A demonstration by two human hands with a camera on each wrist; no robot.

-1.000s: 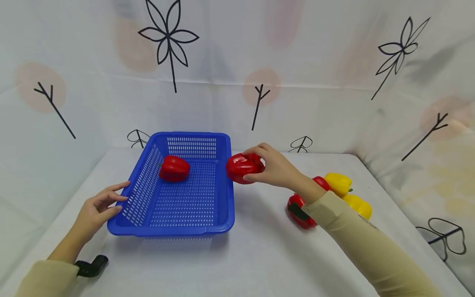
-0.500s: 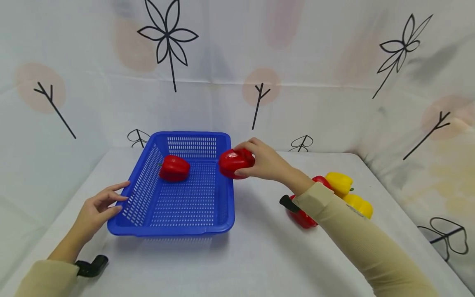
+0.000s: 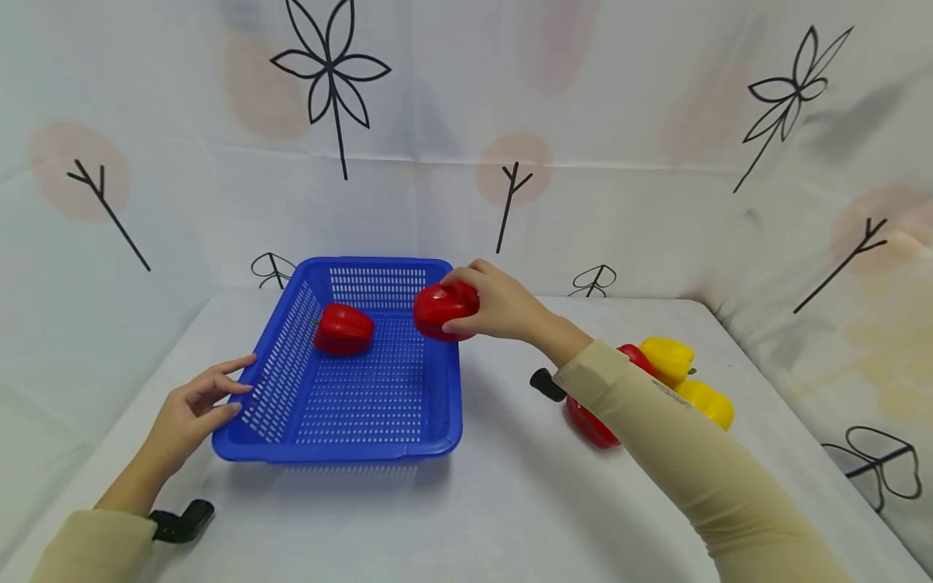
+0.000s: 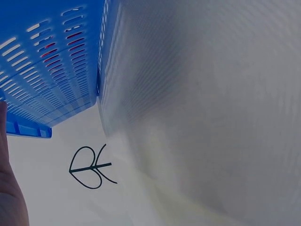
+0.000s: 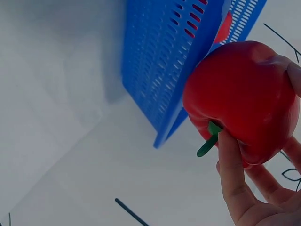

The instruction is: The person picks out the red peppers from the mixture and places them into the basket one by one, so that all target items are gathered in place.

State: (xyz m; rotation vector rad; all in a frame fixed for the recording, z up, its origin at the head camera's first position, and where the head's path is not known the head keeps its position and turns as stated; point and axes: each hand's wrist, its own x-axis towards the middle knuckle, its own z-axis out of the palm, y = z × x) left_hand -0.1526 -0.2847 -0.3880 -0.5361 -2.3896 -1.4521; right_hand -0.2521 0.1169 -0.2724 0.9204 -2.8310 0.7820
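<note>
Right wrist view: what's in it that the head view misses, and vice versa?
Only right wrist: the green stem of the held red pepper.
Only head: left hand, two yellow peppers, two partly covered red peppers.
Both: right hand, the held pepper, blue basket, and the red pepper inside it, only partly visible from the wrist.

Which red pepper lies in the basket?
The leftmost red pepper, inside the blue basket; the right hand holds another red pepper, and two more red ones lie on the table.
</note>
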